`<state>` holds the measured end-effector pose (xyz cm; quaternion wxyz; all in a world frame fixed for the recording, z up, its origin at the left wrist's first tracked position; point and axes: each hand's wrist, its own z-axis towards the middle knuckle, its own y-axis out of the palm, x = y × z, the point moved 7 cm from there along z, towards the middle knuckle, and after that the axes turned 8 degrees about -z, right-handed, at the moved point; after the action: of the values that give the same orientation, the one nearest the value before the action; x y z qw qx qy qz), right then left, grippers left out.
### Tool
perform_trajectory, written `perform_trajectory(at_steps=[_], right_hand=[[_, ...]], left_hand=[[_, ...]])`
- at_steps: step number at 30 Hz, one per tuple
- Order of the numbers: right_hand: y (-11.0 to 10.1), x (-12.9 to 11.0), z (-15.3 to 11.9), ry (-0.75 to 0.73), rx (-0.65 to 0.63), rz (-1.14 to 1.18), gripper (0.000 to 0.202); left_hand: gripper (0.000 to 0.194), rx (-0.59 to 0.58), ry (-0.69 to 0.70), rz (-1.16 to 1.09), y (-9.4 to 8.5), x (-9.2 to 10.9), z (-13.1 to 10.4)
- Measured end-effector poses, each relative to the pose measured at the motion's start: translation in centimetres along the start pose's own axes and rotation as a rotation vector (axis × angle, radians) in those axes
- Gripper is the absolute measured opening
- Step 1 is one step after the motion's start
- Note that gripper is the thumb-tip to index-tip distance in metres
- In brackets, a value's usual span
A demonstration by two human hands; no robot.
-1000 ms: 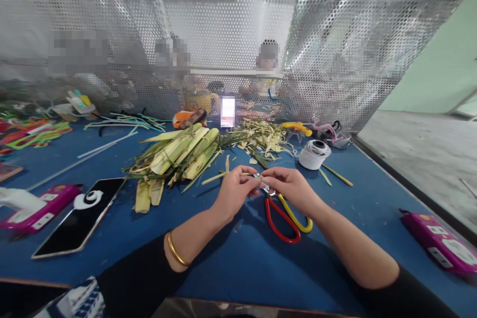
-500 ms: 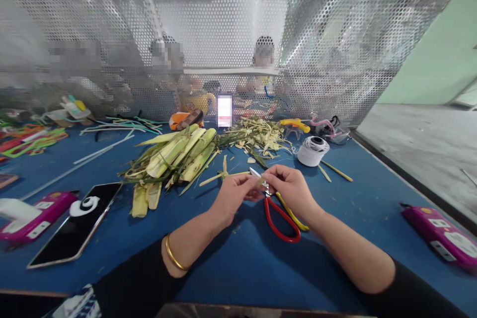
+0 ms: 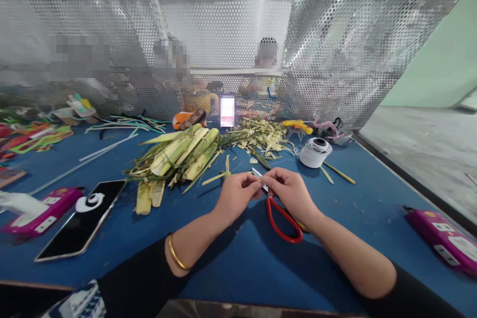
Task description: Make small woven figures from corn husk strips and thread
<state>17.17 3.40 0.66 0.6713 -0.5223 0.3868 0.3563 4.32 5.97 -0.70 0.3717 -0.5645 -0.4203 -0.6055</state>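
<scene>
My left hand [image 3: 238,195] and my right hand [image 3: 289,188] meet over the middle of the blue table, fingertips pinched close together. Whatever lies between the fingertips is too small to make out. Beneath them rest scissors [image 3: 283,223] with a red handle loop; their blade tips point up and left. Part of a yellow handle shows beside my right wrist. A thin leaf-stalk piece [image 3: 227,169] lies just behind my left hand. Left of it is a pile of green-yellow husks [image 3: 179,154]. Behind my right hand stands a spool of white string [image 3: 315,153].
Leaf scraps [image 3: 266,134] lie at the back before a perforated metal screen [image 3: 231,25]. A tablet-like black device [image 3: 84,221] and a purple case [image 3: 48,213] are left; another purple case [image 3: 443,238] is right. People are blurred behind the screen.
Both hands have drawn closer together at the fingertips, and my right hand now covers more of the yellow handle. The whole view has shifted slightly, with table objects appearing a little farther right.
</scene>
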Motion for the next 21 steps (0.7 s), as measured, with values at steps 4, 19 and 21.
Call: perform_trajectory(at_steps=[4,19,21], right_hand=[[-0.3,-0.1,0.3,-0.037,-0.118,-0.075,0.024],[2.0,0.5,-1.4,0.170,0.088,0.562,0.035],[2.2,0.5,-1.7,0.145,0.108,0.558,0.033]], left_hand=[[0.019,-0.051,0.136,0.297,0.1,1.1,-0.2],[0.020,0.193,-0.001,-0.390,-0.4,-0.8,-0.3],[0.019,0.215,-0.019,-0.462,-0.4,-1.1,-0.4]])
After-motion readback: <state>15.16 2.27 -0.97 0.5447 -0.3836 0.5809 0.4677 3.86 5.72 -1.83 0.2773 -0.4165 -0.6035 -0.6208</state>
